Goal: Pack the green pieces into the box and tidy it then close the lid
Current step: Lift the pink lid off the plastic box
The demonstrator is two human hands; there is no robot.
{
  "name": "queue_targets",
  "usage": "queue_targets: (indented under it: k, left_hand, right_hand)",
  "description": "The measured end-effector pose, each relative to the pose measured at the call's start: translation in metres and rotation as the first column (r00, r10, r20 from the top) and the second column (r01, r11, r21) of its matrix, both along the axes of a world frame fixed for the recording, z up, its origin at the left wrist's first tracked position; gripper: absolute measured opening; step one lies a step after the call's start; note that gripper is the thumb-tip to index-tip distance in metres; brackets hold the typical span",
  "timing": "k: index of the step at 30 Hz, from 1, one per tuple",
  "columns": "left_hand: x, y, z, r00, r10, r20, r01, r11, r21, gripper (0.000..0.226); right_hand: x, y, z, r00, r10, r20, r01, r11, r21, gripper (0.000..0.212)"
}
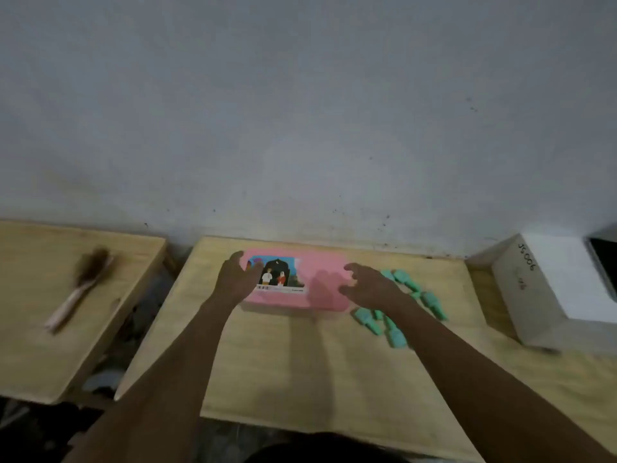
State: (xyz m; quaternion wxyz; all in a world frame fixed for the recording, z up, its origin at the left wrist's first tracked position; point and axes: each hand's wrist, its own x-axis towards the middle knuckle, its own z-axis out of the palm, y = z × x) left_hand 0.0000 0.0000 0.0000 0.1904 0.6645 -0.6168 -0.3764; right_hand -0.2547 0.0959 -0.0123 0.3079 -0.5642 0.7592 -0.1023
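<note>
A pink box point(325, 282) with a picture label on its lid lies shut on the wooden table point(300, 362), near the wall. My left hand point(235, 279) is at the box's left end, fingers spread, over or touching its edge. My right hand point(370, 285) hovers at the box's right end with fingers curled apart, holding nothing. Several green pieces point(397, 332) lie scattered on the table to the right of the box, partly hidden by my right forearm.
A white cardboard box point(547, 289) with handwriting stands at the right edge of the table. On a separate wooden board point(66, 345) to the left lies a brush point(80, 289). A gap separates the two surfaces. The grey wall rises behind.
</note>
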Motion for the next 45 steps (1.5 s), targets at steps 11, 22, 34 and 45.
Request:
queue_targets:
  k: [11, 22, 34, 45]
  left_hand:
    - [0.024, -0.023, -0.064, 0.994, 0.111, 0.010, -0.111, 0.983, 0.149, 0.029]
    - [0.033, -0.030, -0.077, 0.945, 0.137, -0.297, -0.091, 0.982, 0.163, 0.026]
    - [0.033, -0.029, -0.081, 0.931, 0.119, -0.345, -0.070, 0.986, 0.152, 0.031]
    - [0.040, -0.034, -0.086, 0.926, 0.102, -0.363, -0.050, 0.988, 0.148, 0.031]
  right_hand:
    - [0.019, 0.004, -0.037, 0.790, 0.331, -0.516, -0.358, 0.932, 0.050, 0.061]
    - [0.020, -0.012, -0.037, 0.687, 0.454, -0.568, -0.427, 0.884, 0.191, 0.061]
    - [0.009, -0.023, -0.027, 0.684, 0.516, -0.515, -0.466, 0.853, 0.236, 0.060]
    - [0.008, -0.001, -0.028, 0.985, -0.041, -0.165, 0.014, 0.987, -0.158, 0.093]
